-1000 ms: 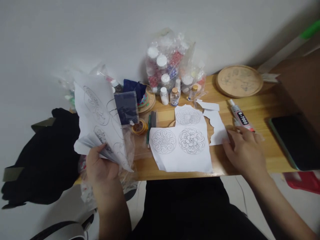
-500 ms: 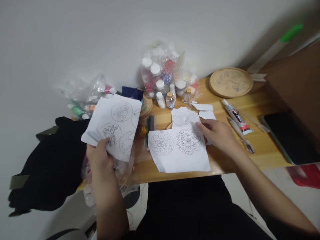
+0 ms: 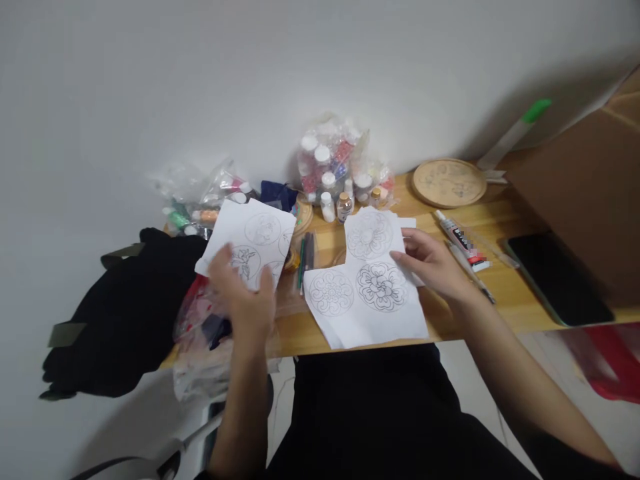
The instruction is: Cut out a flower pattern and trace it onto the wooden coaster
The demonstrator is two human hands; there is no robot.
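My left hand (image 3: 245,297), a little blurred, has its thumb and fingers spread in front of a white paper sheet (image 3: 227,230) printed with circled flower drawings. That sheet rests over the clutter at the left of the table. My right hand (image 3: 433,263) pinches the right edge of a notched paper sheet (image 3: 373,327), thumb on top and fingers partly hidden behind it. This sheet carries round flower patterns in black line. More white paper (image 3: 408,223) shows behind it. Green and dark pens (image 3: 307,257) lie between the two sheets.
Bags of small bottles (image 3: 325,163) stand against the wall. A round wooden hoop (image 3: 449,183), a glue tube (image 3: 463,240), a pen (image 3: 470,273) and a dark phone (image 3: 557,277) lie right, beside a cardboard box (image 3: 585,193). A black bag (image 3: 130,313) hangs left.
My left hand has let go of its sheet, which now lies on the left clutter, and its fingers have spread. My right hand keeps its pinch on the notched sheet. The view has shifted slightly.
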